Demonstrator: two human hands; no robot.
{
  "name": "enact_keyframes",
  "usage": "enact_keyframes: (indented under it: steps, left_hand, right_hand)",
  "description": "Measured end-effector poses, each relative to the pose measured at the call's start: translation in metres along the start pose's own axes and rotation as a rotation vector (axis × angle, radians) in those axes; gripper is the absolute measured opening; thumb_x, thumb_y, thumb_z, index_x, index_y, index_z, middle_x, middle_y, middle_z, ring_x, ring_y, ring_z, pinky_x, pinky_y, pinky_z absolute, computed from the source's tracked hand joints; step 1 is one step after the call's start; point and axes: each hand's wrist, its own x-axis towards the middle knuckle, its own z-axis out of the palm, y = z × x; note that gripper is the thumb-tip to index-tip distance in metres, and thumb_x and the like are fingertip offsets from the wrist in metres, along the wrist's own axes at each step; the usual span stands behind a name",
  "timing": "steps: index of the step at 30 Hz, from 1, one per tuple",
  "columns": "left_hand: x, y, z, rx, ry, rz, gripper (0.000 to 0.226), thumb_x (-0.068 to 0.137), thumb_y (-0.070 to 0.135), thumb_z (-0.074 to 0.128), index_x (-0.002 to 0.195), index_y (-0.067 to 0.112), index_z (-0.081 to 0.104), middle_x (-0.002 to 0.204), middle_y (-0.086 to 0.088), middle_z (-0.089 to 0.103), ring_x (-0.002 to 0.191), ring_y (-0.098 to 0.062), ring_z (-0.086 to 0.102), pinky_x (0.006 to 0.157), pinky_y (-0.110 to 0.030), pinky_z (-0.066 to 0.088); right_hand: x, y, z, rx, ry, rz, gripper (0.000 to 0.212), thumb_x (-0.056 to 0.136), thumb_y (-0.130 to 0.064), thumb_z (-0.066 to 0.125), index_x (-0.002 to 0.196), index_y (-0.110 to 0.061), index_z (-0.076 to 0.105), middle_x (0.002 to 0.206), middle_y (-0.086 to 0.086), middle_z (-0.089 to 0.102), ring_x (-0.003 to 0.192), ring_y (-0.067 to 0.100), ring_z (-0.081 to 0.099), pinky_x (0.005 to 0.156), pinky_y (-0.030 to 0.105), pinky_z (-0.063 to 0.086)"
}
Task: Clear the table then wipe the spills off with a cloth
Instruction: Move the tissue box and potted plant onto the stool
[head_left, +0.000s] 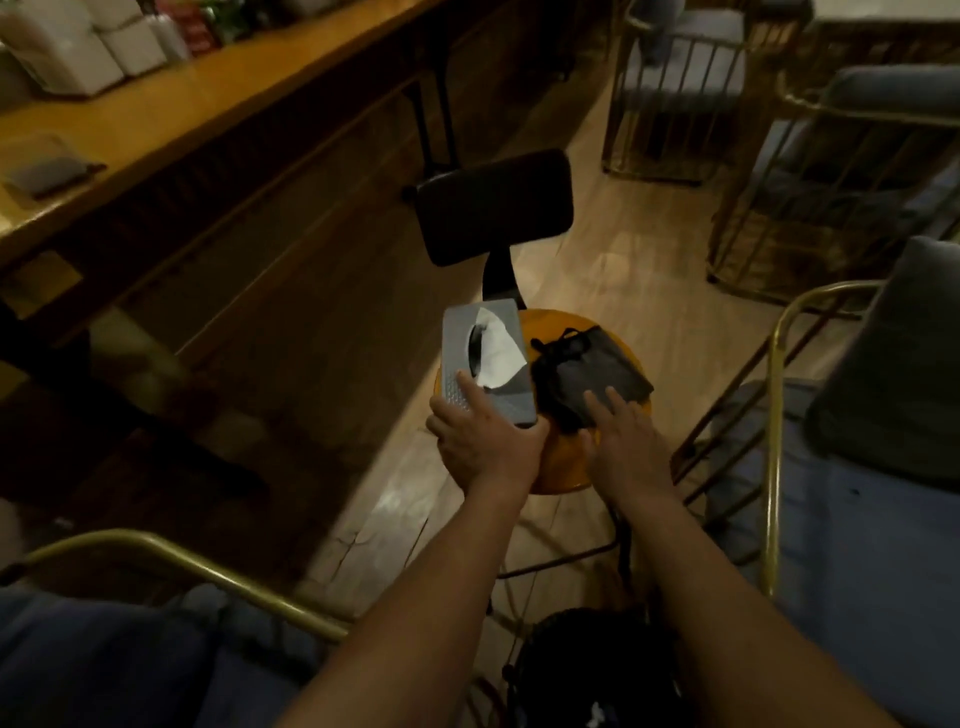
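A grey tissue box with a white tissue sticking out of its slot is held over the left side of a round orange stool seat. My left hand grips the box's near end, thumb on top. A black pouch with a drawstring lies on the seat to the right of the box. With straight fingers, my right hand touches the pouch's near edge.
The stool has a black backrest. A long wooden counter runs along the left, carrying white packs and a dark pad. Brass-framed chairs with blue-grey cushions stand right and near me. A dark bag sits by my feet.
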Motion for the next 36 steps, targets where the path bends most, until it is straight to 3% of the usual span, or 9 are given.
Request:
enact_keyframes:
  steps: [6, 12, 15, 18, 20, 36]
  left_hand:
    - [0.006, 0.011, 0.03, 0.053, 0.036, -0.058, 0.12, 0.067, 0.078, 0.069, 0.157, 0.021, 0.014, 0.15, -0.021, 0.027, 0.126, -0.035, 0.035, 0.097, -0.041, 0.047]
    - [-0.004, 0.013, 0.04, 0.078, -0.059, -0.078, 0.128, 0.069, 0.087, 0.061, 0.16, 0.021, 0.0, 0.156, -0.019, 0.013, 0.135, -0.035, 0.028, 0.103, -0.042, 0.045]
    - [-0.014, 0.005, 0.037, 0.063, -0.053, -0.025, 0.113, 0.08, 0.086, 0.044, 0.161, 0.022, -0.001, 0.158, -0.017, 0.01, 0.136, -0.035, 0.029, 0.103, -0.043, 0.044]
    - [-0.013, -0.011, 0.033, 0.072, -0.04, 0.059, 0.085, 0.097, 0.063, 0.038, 0.162, 0.024, 0.0, 0.158, -0.016, 0.012, 0.132, -0.033, 0.035, 0.1, -0.042, 0.044]
    - [-0.007, -0.018, 0.03, 0.074, -0.063, 0.073, 0.078, 0.101, 0.059, 0.035, 0.162, 0.026, 0.001, 0.156, -0.014, 0.016, 0.13, -0.031, 0.039, 0.098, -0.041, 0.044]
    - [0.001, -0.008, 0.021, 0.046, -0.147, -0.096, 0.074, 0.102, 0.062, 0.033, 0.162, 0.029, 0.002, 0.149, -0.018, 0.022, 0.121, -0.034, 0.051, 0.092, -0.04, 0.046]
  right_hand:
    - [0.039, 0.004, 0.019, 0.009, -0.057, -0.08, 0.055, 0.104, -0.038, 0.038, 0.156, -0.032, 0.021, 0.165, 0.0, 0.015, 0.15, 0.029, 0.016, 0.114, 0.046, 0.033]
    - [0.042, 0.002, 0.039, -0.002, -0.204, -0.068, 0.051, 0.104, -0.033, 0.036, 0.154, -0.029, 0.027, 0.165, 0.0, 0.015, 0.15, 0.029, 0.016, 0.113, 0.047, 0.034]
    - [0.041, 0.001, 0.038, -0.028, -0.209, -0.079, 0.051, 0.103, -0.033, 0.039, 0.153, -0.03, 0.029, 0.165, -0.002, 0.014, 0.149, 0.029, 0.018, 0.11, 0.049, 0.037]
    - [0.044, 0.001, 0.034, -0.03, -0.203, -0.093, 0.051, 0.1, -0.03, 0.04, 0.151, -0.029, 0.036, 0.164, -0.004, 0.019, 0.145, 0.028, 0.024, 0.106, 0.049, 0.04]
    - [0.045, 0.003, 0.033, -0.043, -0.21, -0.109, 0.054, 0.099, -0.028, 0.041, 0.152, -0.03, 0.035, 0.165, -0.005, 0.018, 0.145, 0.027, 0.024, 0.104, 0.048, 0.042]
    - [0.036, -0.005, 0.031, -0.15, -0.262, -0.129, 0.067, 0.094, -0.034, 0.05, 0.155, -0.033, 0.022, 0.166, -0.003, 0.011, 0.144, 0.031, 0.022, 0.102, 0.048, 0.044]
